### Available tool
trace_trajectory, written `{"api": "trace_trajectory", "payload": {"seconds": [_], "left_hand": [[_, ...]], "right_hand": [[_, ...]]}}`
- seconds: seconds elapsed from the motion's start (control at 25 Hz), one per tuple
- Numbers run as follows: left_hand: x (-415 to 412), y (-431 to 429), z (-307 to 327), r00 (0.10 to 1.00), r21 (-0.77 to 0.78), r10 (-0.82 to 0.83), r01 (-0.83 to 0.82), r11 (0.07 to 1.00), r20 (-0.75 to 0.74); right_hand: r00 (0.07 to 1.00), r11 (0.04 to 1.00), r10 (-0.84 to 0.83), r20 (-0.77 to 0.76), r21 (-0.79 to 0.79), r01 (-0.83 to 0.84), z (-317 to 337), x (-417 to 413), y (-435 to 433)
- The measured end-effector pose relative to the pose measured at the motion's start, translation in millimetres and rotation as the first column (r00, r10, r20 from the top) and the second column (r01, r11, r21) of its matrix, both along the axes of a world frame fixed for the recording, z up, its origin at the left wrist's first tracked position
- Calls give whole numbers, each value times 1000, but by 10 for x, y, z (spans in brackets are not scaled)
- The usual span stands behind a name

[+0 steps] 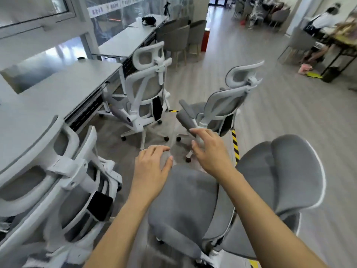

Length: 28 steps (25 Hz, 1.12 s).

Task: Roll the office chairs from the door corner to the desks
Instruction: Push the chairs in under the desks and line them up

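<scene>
Several grey-and-white office chairs stand by a row of grey desks (63, 88). The nearest chair (185, 206) sits right below me, its grey seat facing me and its split backrest to the right. My left hand (152, 169) hovers over the front edge of that seat, fingers spread, holding nothing. My right hand (210, 151) reaches forward with open fingers, its fingertips at the grey armrest of a second chair (222, 107) standing in the aisle. A third chair (146, 89) is tucked at the middle desk. A fourth chair (58, 190) stands at the near desk on my left.
Yellow-and-black floor tape (235, 146) runs along the aisle between the chairs. Grey fabric chairs (179, 39) line the far desk. At the far right a person (318, 22) sits at a table. Wooden floor stretches open to the right.
</scene>
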<state>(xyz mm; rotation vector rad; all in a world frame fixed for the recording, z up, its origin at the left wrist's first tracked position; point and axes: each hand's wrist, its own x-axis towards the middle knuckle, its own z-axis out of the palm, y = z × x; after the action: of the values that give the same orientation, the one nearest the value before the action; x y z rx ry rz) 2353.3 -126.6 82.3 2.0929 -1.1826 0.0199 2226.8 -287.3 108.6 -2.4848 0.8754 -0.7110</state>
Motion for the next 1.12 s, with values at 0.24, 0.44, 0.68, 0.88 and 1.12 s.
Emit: {"api": "trace_trajectory", "payload": {"seconds": [0.24, 0.44, 0.68, 0.88, 1.12], "left_hand": [[-618, -836, 263, 979, -30, -196, 198, 980, 48], [-1109, -1513, 345, 961, 18, -266, 266, 964, 80], [-1726, -2506, 433, 975, 30, -184, 181, 983, 128], [-2437, -3354, 586, 993, 92, -39, 28, 995, 114], [-2965, -4116, 625, 994, 172, 16, -33, 985, 104]], "right_hand": [[987, 987, -153, 43, -31, 155, 330, -922, -518], [968, 977, -209, 138, -12, 213, 461, -1539, -1215], [983, 994, -108, 148, 0, 109, 425, -2054, -2446], [993, 997, 46, 112, 53, -53, 322, -2563, -3414], [995, 983, 79, 54, 163, -87, 90, -3136, -4195]]}}
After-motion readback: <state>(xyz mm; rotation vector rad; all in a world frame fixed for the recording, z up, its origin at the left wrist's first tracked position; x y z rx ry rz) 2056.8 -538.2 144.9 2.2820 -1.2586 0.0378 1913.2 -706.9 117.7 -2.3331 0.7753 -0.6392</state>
